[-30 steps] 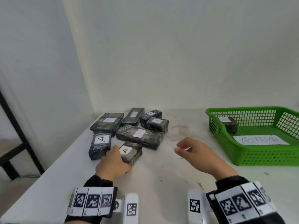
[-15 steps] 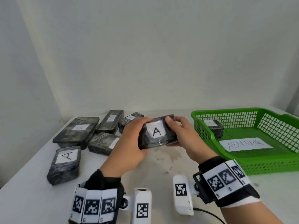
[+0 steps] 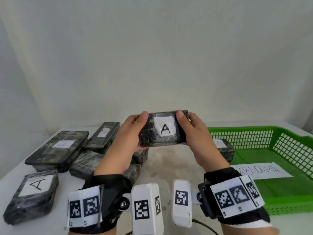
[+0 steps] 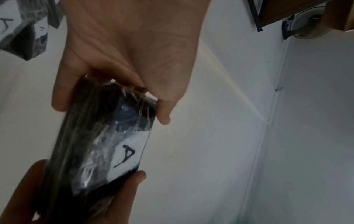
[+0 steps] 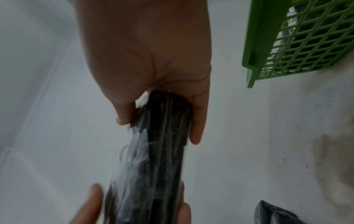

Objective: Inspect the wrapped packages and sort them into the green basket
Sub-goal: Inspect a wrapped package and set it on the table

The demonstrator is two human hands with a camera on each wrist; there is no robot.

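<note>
Table: white table (image 3: pixel 171 168), stained at its middle, set against a plain pale wall (image 3: pixel 152 56).
Package: black wrapped package (image 3: pixel 163 129) marked "A", held in the air above the table.
Hands: left hand (image 3: pixel 125 141) and right hand (image 3: pixel 196 134) each grip one end, thumbs on its front.
Change: half a second ago the package was lower; it has come up.
Room: pile of packages (image 3: pixel 67 150) at left, green basket (image 3: pixel 264 160) at right, bare table between them.

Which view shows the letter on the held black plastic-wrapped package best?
Head view: the held black plastic-wrapped package faces the camera, its A upright and sharp. Left wrist shows the A dim and slanted; right wrist shows only an edge.
</note>
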